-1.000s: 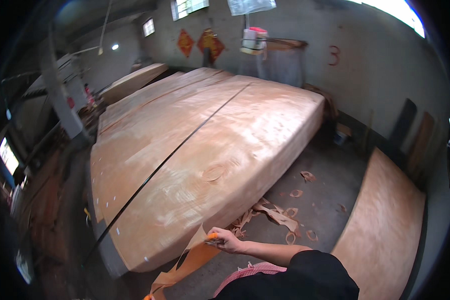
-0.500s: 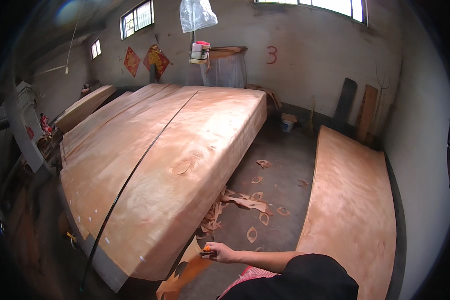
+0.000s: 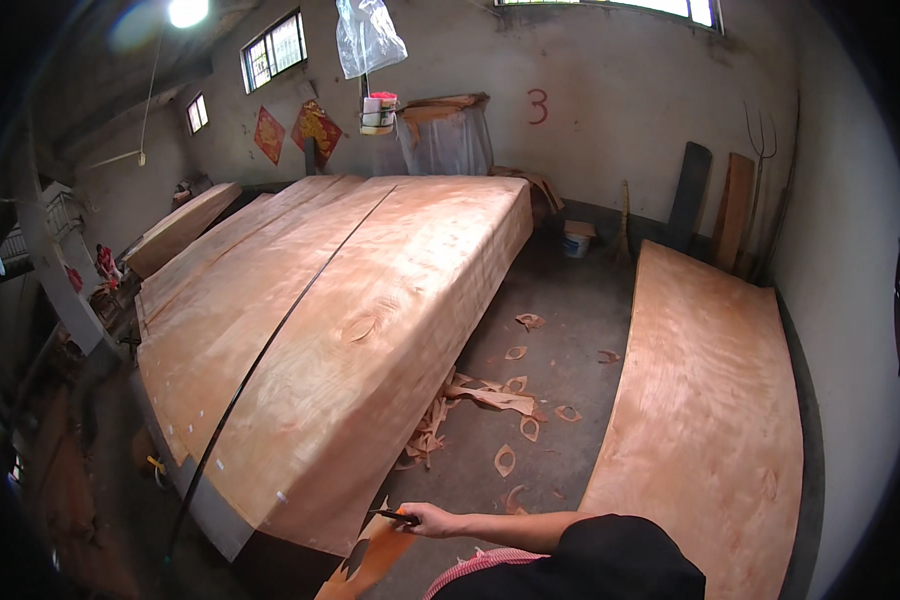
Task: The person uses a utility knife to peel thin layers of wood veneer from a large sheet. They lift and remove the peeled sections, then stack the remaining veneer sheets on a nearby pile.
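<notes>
My right hand (image 3: 428,520) is closed around a slim dark tool (image 3: 398,517), which looks like a knife and points left. Its exact kind is too small to tell. Just below and left of the hand hangs an orange-brown strip of wood veneer (image 3: 375,565) with a jagged edge and a dark gap in it. Whether my fingers also grip this strip cannot be made out. Beside it rises the near corner of a big stack of pale wood veneer sheets (image 3: 340,400). My left hand is out of sight.
A long black rod (image 3: 280,325) lies across the stack. Veneer scraps (image 3: 500,398) and eye-shaped cutouts (image 3: 505,460) litter the floor. A second veneer pile (image 3: 700,420) stands at right. Along the far wall are a bucket (image 3: 577,240), a broom (image 3: 622,225), and leaning boards (image 3: 688,200).
My right hand has turned, so the dark tool now points left and the orange bit seen by my fingers is out of sight. The view has shifted slightly, bringing a lamp in.
</notes>
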### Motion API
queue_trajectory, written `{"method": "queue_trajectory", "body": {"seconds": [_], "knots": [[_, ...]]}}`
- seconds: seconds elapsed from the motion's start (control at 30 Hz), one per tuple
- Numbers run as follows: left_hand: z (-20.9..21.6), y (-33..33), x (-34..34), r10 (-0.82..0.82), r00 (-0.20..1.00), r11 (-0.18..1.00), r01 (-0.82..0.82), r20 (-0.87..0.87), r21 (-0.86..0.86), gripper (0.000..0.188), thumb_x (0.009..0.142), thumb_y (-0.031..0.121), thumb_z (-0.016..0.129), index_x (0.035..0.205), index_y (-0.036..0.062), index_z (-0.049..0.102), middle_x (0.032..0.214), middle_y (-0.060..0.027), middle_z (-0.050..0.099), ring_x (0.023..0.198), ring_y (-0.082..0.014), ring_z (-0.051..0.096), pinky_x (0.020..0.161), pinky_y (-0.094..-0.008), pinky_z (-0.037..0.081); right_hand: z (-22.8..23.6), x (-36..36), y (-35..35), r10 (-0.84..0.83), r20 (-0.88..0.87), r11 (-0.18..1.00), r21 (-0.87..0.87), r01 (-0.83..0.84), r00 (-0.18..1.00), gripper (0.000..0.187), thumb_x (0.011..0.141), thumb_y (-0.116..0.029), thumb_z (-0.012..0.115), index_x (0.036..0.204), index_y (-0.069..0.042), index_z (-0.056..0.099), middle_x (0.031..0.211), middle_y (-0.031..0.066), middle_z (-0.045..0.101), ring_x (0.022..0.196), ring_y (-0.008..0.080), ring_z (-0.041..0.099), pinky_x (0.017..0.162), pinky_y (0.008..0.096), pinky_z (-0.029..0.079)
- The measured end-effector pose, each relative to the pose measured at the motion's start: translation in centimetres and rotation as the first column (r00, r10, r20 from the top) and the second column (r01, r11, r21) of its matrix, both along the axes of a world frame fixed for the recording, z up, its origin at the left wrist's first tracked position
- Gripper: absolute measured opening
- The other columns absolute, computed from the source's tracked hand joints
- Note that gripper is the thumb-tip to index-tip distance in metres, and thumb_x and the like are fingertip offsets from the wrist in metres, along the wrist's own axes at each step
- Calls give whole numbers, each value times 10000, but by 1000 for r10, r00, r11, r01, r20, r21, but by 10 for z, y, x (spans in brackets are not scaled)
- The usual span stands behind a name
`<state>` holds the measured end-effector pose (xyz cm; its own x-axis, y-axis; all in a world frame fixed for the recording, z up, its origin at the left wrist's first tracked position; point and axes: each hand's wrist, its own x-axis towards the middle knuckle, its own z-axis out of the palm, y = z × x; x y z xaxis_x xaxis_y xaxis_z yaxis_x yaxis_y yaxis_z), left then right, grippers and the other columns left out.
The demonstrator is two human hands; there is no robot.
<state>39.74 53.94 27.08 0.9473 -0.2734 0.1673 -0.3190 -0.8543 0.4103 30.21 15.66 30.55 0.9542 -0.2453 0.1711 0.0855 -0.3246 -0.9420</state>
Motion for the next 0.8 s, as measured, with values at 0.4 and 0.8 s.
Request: {"method": "queue_trajectory", "body": {"seconds": [0.4,0.8], "knots": [[-25,69,-25,-200,961,980,199,189,23,156,757,208,535,821,97,624,748,-139,589,685,-325,558,623,-393,455,-8,-7,40,-21,-40,999,40,23,999,206,721,-29,575,920,-29,520,774,41,497,743,115,467,678,260,400],[40,154,69,-225,973,967,217,-49,-134,132,787,174,525,849,78,590,776,-138,592,698,-300,556,642,-376,451,-21,54,138,-186,-161,973,108,204,969,192,712,-55,583,895,-30,531,720,19,516,688,104,480,649,249,416]]}}
